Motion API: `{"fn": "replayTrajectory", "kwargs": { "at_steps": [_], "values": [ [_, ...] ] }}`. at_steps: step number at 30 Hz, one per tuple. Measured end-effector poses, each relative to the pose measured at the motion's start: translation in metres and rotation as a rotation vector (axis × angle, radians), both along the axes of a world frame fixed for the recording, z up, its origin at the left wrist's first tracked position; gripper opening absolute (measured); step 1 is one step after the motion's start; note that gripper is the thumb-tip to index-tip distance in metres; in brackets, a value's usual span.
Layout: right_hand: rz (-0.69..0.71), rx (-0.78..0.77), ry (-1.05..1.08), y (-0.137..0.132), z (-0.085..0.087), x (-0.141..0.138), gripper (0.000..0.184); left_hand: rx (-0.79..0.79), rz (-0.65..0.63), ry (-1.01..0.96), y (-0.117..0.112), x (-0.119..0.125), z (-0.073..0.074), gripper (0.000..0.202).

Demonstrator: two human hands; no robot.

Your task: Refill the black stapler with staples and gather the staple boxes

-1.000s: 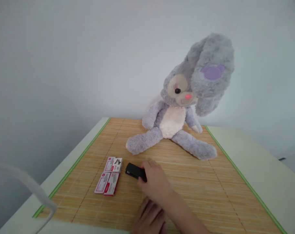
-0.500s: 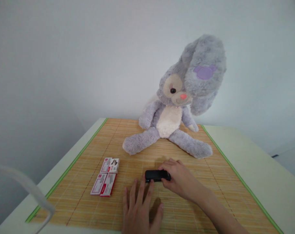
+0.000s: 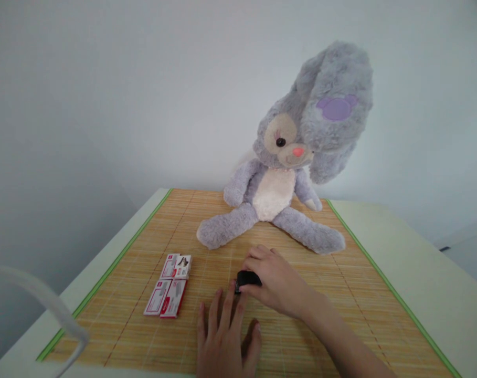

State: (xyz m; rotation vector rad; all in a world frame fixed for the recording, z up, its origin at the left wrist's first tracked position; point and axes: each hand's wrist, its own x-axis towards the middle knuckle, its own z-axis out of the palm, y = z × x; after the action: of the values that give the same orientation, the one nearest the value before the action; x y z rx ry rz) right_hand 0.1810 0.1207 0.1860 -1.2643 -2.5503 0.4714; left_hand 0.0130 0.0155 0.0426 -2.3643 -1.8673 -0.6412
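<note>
Black stapler (image 3: 249, 279) gripped in right hand (image 3: 275, 281) over the bamboo mat (image 3: 210, 270); left hand (image 3: 224, 341) spread open, palm down, fingertips (image 3: 232, 286) at its exposed end. Best held level, fingertips clear of that end, apart from the red-and-white boxes (image 3: 172, 292).
</note>
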Motion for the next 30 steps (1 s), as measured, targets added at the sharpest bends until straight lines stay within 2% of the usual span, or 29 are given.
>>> {"fn": "replayTrajectory", "kwargs": {
  "at_steps": [4, 7, 10, 14, 17, 19, 24, 27, 30],
  "values": [
    [-0.036, -0.029, 0.083, -0.009, 0.023, 0.030, 0.016, -0.009, 0.017, -0.025, 0.000, 0.003, 0.006, 0.071],
    [-0.125, -0.056, 0.192, -0.021, 0.023, 0.060, 0.019, 0.010, 0.049, -0.051, 0.000, 0.007, 0.007, 0.074],
    [-0.283, -0.114, 0.293, -0.032, 0.003, 0.094, 0.024, 0.027, 0.051, -0.066, 0.000, 0.009, 0.007, 0.076],
    [-0.431, -0.203, 0.385, -0.044, -0.039, 0.132, 0.039, 0.014, 0.042, -0.041, 0.001, 0.006, 0.008, 0.078],
    [-0.524, -0.289, 0.513, -0.053, -0.067, 0.144, 0.046, -0.010, 0.008, 0.001, 0.004, 0.000, 0.011, 0.074],
    [-0.557, -0.328, 0.599, -0.058, -0.079, 0.145, 0.050, -0.022, -0.017, 0.025, 0.007, -0.004, 0.014, 0.070],
    [-0.598, -0.348, 0.694, -0.063, -0.091, 0.141, 0.050, -0.044, -0.080, 0.036, 0.016, -0.010, 0.023, 0.064],
    [-0.635, -0.341, 0.692, -0.067, -0.088, 0.139, 0.054, -0.021, -0.129, 0.025, 0.020, -0.017, 0.026, 0.061],
    [-0.678, -0.333, 0.711, -0.075, -0.081, 0.140, 0.057, 0.046, -0.134, -0.033, 0.024, -0.039, 0.030, 0.050]
  ]
}}
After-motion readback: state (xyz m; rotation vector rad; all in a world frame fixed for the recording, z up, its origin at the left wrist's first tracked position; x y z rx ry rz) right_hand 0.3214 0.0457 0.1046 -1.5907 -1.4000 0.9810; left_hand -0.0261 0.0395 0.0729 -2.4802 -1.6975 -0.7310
